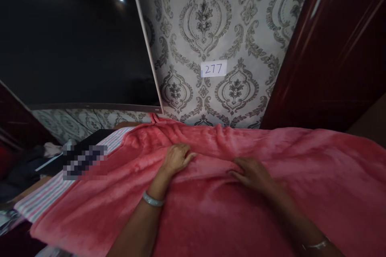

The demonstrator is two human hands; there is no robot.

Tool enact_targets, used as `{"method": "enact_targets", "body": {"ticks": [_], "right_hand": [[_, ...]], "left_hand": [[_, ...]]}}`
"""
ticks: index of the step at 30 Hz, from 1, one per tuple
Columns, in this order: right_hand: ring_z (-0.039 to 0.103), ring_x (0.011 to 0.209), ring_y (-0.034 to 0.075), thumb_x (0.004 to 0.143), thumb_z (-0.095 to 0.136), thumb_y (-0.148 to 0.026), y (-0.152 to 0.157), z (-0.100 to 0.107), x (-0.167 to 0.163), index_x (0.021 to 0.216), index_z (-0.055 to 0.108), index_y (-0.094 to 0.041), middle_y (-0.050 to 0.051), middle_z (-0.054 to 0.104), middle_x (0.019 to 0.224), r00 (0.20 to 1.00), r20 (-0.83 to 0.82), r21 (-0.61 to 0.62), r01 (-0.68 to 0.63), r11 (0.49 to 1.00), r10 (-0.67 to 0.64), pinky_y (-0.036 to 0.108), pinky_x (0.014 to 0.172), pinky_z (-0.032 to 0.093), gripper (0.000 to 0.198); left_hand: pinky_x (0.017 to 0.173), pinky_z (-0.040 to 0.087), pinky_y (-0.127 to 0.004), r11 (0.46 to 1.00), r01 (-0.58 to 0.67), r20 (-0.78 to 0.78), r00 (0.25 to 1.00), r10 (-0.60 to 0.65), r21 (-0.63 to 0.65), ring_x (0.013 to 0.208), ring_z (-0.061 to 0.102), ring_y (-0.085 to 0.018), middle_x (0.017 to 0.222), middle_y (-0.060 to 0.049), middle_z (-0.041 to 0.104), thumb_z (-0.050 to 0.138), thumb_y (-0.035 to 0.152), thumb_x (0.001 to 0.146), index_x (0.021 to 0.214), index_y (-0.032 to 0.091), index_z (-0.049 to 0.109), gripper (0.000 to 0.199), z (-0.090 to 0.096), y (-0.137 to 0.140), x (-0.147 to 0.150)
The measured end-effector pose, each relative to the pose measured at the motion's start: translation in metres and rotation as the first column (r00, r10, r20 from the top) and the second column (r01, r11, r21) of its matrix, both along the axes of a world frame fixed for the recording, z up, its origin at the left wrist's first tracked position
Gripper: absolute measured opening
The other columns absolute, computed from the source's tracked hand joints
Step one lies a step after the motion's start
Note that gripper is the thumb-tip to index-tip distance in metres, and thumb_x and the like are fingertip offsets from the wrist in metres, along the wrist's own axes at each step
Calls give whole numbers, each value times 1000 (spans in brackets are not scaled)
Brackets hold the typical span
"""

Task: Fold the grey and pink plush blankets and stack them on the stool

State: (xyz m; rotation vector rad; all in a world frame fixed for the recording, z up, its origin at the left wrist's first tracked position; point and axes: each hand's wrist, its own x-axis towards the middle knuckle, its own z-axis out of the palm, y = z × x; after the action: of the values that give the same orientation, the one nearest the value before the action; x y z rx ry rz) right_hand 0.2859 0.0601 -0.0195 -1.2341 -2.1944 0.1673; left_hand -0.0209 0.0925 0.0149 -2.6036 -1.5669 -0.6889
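A thick, plush red-pink blanket (211,217) spreads across the surface in front of me. My left hand (177,158) is closed on it left of the middle, palm down, with the thumb pointing right. To the right, my right hand (250,172) grips the blanket too, its fingertips partly sunk in the plush. A raised fold runs between the two hands. Under the blanket's left side, a striped cloth (50,198) shows along the edge.
A large dark screen (75,48) stands at the upper left. Patterned wallpaper (205,16) carries a paper label (214,68) reading 277. Dark red glossy panelling (325,56) rises at the right. A flat black object (99,135) and dark clothes (21,172) lie at the left.
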Motion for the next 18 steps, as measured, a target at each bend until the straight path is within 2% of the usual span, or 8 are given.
{"method": "enact_targets", "body": {"ticks": [4, 10, 14, 18], "right_hand": [[62, 63, 19, 95, 43, -56, 2, -3, 8, 68, 58, -24, 5, 68, 69, 998, -60, -2, 9, 1000, -9, 30, 60, 44, 45], [69, 69, 26, 89, 47, -67, 6, -14, 16, 77, 69, -27, 8, 74, 78, 995, -99, 19, 35, 999, -33, 35, 61, 50, 47], [67, 60, 25, 89, 48, -68, 7, -14, 15, 65, 65, -27, 6, 72, 68, 998, -62, -47, 11, 999, -14, 35, 54, 48, 50], [67, 59, 26, 89, 50, -66, 8, -15, 14, 64, 66, -28, 6, 72, 66, 997, -76, -61, -9, 998, 4, 35, 51, 47, 48]], "left_hand": [[79, 44, -32, 998, 24, -9, 1000, -24, -59, 83, 64, -22, 84, -8, 68, 55, 54, 92, 85, 20, 70, 38, 2, -4, 4], [75, 44, -30, 994, 16, 19, 1000, -14, -109, 78, 64, -21, 79, -6, 70, 59, 53, 90, 84, 19, 71, 36, -1, -5, -3], [75, 46, -29, 983, -65, 104, 991, 84, -172, 79, 63, -19, 85, -6, 72, 56, 37, 92, 86, 18, 71, 25, -7, 8, -38], [81, 48, -29, 947, -212, 125, 961, 247, -240, 83, 62, -18, 89, -7, 72, 55, 15, 81, 82, 17, 71, 16, -10, 20, -88]]}}
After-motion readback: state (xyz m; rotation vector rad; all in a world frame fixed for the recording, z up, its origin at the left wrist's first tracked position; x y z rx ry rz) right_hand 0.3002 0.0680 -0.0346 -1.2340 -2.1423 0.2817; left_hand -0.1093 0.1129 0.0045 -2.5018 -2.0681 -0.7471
